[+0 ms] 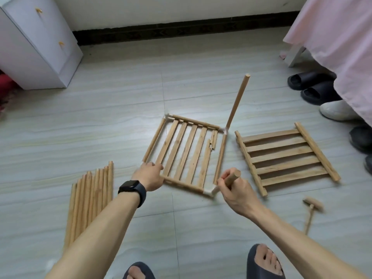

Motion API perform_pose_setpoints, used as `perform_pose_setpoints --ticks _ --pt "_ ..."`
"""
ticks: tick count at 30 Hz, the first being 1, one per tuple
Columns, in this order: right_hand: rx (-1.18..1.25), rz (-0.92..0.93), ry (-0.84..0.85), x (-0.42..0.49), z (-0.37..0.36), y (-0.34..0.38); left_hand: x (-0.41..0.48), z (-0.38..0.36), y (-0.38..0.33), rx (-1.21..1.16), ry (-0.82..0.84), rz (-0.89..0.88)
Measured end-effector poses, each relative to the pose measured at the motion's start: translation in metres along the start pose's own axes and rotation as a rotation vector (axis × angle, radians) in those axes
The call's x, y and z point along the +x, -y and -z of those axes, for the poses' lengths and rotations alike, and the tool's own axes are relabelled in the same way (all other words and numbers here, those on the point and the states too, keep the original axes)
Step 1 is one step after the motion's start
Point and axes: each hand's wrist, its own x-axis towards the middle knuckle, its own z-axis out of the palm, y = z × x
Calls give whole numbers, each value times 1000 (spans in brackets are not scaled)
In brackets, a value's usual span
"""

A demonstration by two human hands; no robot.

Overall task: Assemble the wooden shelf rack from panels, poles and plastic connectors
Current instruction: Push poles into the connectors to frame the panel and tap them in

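Over at the left of the floor (120, 97), a bundle of loose poles (90, 200) lies side by side, none of them used yet. Next comes the left hand (150, 177), smartwatch (131, 189) on the wrist, fingers curled down over the near-left corner of the first slatted panel (187, 154), pinning it flat in the middle of the floor. That panel already has rails along both sides and white plastic connectors at its corners, and one upright pole (237, 101) stands planted in the far-right connector (225, 130). Now the near-right corner: the right hand (235, 190) is clenched in a fist around a second pole (232, 177), whose lower end meets the near-right connector (209, 191); whether it is fully seated cannot be told. To the right, just beside the first panel, a second slatted panel (285, 156) lies flat and unconnected, and a small wooden mallet (311, 210) lies nearer the person, untouched. By the look of it this is early going: one leg up, one going in, two corners to fill, and the next tier not begun.
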Motion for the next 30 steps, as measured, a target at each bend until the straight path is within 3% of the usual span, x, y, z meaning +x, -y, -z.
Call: perform_pose_setpoints --ticks 3,7,16,23,26,30 --pt "-43 -25 -9 12 18 -12 26 -36 0 221 56 0" --pt "-16 -81 -76 36 35 -20 47 -70 0 315 96 -4" --pt "18 -157 -177 111 31 -25 54 -81 -27 218 38 -16" --pt "92 -331 -205 118 4 -30 33 -87 -43 -99 318 -129" --pt "9 -400 -92 97 -26 -35 28 -88 -41 -293 371 -144" --pt "-226 -426 245 66 -74 -33 35 -76 -17 -286 112 -61"
